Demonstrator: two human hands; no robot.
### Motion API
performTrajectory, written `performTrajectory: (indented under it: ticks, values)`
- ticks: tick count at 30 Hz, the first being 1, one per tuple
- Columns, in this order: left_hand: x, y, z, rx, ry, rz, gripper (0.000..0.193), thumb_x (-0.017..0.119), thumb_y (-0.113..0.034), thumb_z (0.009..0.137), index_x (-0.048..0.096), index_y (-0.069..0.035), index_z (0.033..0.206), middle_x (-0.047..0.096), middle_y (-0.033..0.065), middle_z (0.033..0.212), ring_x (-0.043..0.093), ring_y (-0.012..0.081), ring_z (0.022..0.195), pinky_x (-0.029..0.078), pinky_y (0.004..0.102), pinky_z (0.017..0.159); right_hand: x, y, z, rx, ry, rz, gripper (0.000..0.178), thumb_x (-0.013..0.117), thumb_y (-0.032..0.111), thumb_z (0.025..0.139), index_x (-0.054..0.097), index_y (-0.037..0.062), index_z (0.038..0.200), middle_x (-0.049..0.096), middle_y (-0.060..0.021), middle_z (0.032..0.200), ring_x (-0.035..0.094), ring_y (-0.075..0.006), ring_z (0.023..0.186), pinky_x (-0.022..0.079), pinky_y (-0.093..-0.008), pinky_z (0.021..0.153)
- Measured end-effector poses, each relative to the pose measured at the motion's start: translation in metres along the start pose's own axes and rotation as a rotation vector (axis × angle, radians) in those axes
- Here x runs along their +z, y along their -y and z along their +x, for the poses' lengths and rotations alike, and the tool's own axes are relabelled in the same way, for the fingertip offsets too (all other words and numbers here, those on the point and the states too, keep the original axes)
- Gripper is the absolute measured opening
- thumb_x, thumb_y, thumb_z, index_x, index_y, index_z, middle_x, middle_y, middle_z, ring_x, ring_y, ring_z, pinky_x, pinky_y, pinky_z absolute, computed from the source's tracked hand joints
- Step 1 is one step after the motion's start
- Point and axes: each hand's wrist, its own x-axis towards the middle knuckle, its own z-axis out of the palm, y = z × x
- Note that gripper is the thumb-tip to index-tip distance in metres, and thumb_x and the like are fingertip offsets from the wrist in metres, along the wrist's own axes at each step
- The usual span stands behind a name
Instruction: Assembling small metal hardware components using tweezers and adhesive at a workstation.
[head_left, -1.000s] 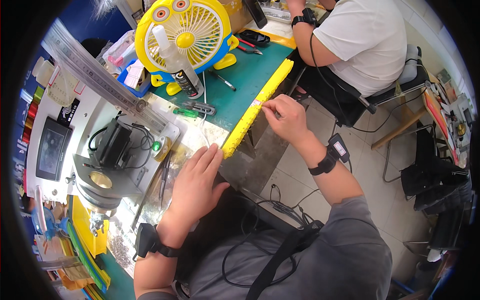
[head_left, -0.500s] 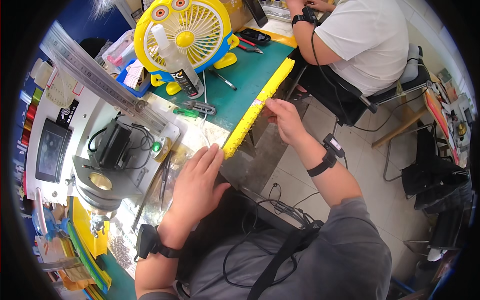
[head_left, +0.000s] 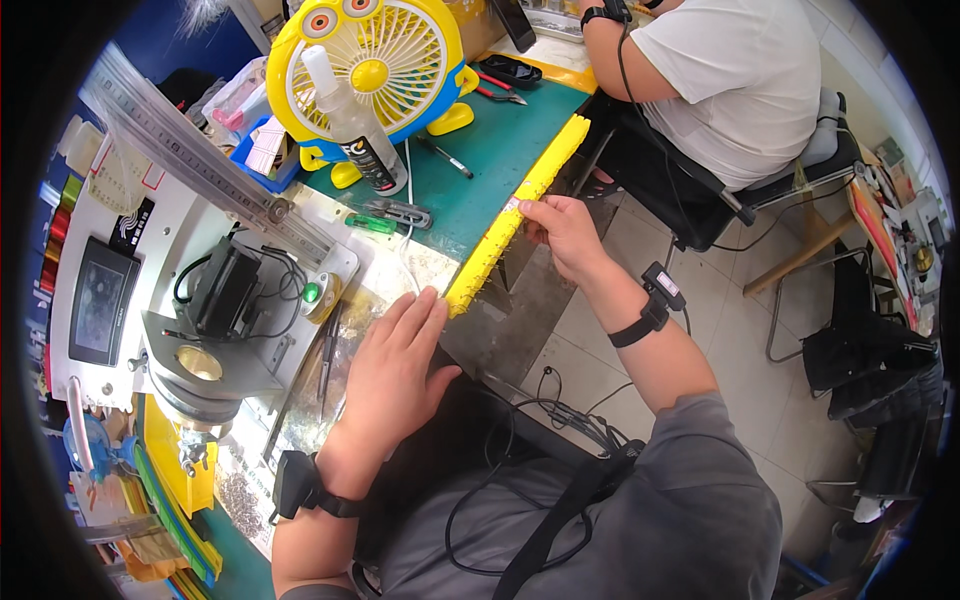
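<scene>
Here, long narrow yellow strip point(head_left: 548, 165), rough and dark-flecked along near half, lines right edge of smooth green worktop point(head_left: 500, 130). Bare left hand point(head_left: 392, 365) flat, fingers straight, tips at strip's near end. Bare right hand point(head_left: 562, 234) curled, thumb and forefinger close together at strip's middle; cannot tell whether they pinch anything. Toward far edge: round yellow-and-blue plastic fan point(head_left: 372, 75), partly blocked by clear tapering bottle point(head_left: 355, 120); red-handled metal pliers point(head_left: 501, 94). Beyond right edge, white-shirted co-worker point(head_left: 735, 95).
</scene>
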Motion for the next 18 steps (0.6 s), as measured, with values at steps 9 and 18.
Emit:
performTrajectory:
  ticks: [9, 18]
  values:
    - [0.001, 0.001, -0.002, 0.001, -0.001, -0.001, 0.076, 0.082, -0.018, 0.075, 0.049, -0.001, 0.141, 0.051, 0.0165, 0.146, 0.048, 0.0371, 0.134, 0.042, 0.0450, 0.109, -0.034, 0.021, -0.018, 0.234, 0.103, 0.170, 0.023, 0.073, 0.028, 0.093, 0.068, 0.0053, 0.092, 0.064, -0.0013, 0.077, 0.058, -0.0107, 0.069, 0.046, -0.0247, 0.064]
    - [0.001, -0.001, 0.001, 0.004, 0.009, 0.009, 0.076, 0.081, -0.018, 0.075, 0.048, -0.002, 0.142, 0.050, 0.0176, 0.147, 0.048, 0.0378, 0.134, 0.041, 0.0455, 0.108, -0.045, -0.001, 0.002, -0.273, -0.195, -0.301, 0.030, 0.068, 0.032, 0.096, 0.067, 0.0028, 0.099, 0.065, -0.0014, 0.088, 0.057, -0.0092, 0.080, 0.042, -0.0234, 0.071]
